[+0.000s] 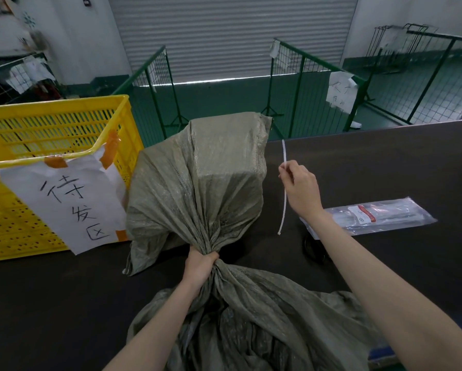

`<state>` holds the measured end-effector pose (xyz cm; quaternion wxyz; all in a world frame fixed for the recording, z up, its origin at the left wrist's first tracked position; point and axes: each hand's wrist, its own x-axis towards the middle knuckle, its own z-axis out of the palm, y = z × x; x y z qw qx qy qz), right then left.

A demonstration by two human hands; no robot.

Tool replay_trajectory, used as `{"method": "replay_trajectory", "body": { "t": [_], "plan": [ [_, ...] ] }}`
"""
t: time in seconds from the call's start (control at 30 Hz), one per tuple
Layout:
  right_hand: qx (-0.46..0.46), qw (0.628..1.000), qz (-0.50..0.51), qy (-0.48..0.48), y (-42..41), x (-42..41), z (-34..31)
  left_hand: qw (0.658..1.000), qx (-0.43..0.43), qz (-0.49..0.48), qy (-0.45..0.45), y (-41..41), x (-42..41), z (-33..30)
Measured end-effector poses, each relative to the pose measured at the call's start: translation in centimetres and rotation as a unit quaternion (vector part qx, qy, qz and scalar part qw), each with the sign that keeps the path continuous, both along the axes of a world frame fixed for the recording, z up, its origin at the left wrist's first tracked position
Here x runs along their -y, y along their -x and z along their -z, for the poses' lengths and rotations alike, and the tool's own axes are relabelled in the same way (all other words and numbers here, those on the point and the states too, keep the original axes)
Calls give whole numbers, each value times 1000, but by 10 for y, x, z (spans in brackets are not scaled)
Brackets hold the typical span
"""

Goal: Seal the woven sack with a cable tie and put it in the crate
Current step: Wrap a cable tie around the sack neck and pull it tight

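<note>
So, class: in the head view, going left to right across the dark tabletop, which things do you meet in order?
Yellow crate with its paper sign → woven sack, neck gathered in the left hand → white cable tie pinched by the right hand → clear pack of cable ties.

The room is dim and evenly lit, with a bright strip of daylight leaking under the roller shutter far beyond the fingers. The plastic bag right of them glints, and straight lines bow at the edges, where the top-left corner is blurred.
</note>
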<state>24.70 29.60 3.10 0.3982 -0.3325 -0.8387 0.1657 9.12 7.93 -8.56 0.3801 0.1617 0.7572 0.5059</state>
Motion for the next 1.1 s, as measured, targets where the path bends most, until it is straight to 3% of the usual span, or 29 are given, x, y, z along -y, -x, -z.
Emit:
{"method": "replay_trajectory", "body": {
  "t": [0.2,0.37,0.53,0.7,0.83,0.93,1.03,1.1],
  "plan": [
    [65,992,-7,105,1,-1,46,1000,-5,-6,2,1,-2,3],
    [162,956,-39,241,-3,4,80,1000,-7,-11,-2,-1,-1,0],
    [88,953,-124,263,-6,24,61,1000,-1,-6,-13,-1,1,0],
    [59,902,-249,348,-16,38,37,1000,-1,-7,-21,-1,1,-3],
    [155,838,-272,447,-27,37,43,1000,10,-18,-23,-2,0,-4],
    [296,798,-248,463,-27,35,47,999,20,-24,-42,-4,2,-7],
    [420,785,-169,422,-26,28,55,997,18,-15,-70,-5,5,-7],
    [444,796,-115,395,-27,23,60,997,11,-20,-72,-5,6,-7]
  ]
}}
